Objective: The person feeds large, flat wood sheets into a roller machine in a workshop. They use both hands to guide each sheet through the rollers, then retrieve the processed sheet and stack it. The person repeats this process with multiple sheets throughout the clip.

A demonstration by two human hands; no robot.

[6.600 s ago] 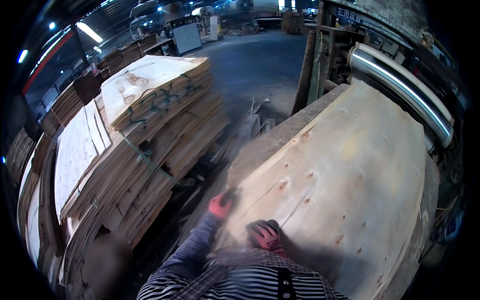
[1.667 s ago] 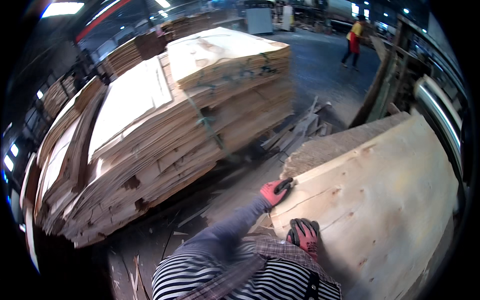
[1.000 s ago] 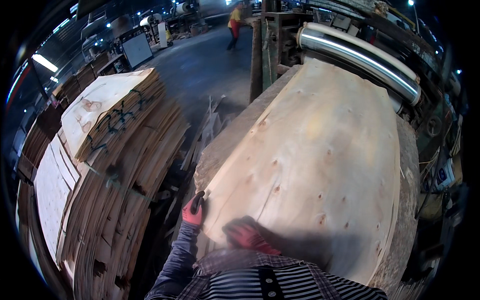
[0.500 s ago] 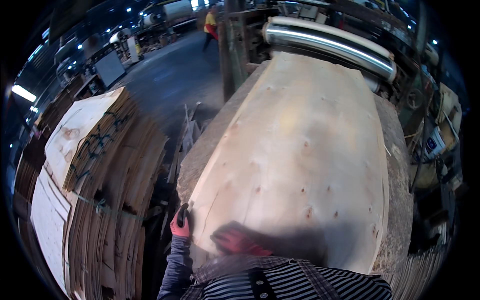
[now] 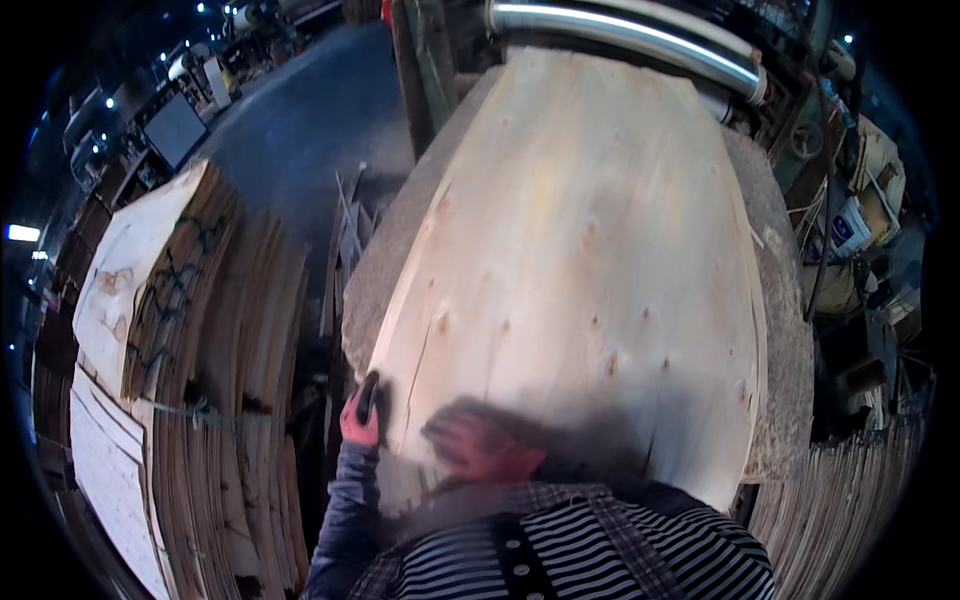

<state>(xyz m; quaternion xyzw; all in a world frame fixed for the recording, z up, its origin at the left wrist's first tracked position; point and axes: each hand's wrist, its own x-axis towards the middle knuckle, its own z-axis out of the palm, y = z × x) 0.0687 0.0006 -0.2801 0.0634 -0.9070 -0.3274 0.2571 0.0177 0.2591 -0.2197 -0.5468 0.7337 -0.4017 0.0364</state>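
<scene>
Touching a wood sheet (image 5: pixel 580 240) at its left edge, left hand (image 5: pixel 361 412), blurred right hand (image 5: pixel 482 442) over the near end, both grips unclear

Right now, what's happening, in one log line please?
left hand: at left edge of wood sheet; right hand: blurred, at sheet's near end; metal roller: beyond far end; wood stack: left

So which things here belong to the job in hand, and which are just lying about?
In the job:
pale wood sheet
left hand, at its left edge
right hand, blurred, over it
rough slab beneath
probably metal roller, beyond

Apparently lying about:
tied sheet stack, left
layered stack, lower right
</scene>
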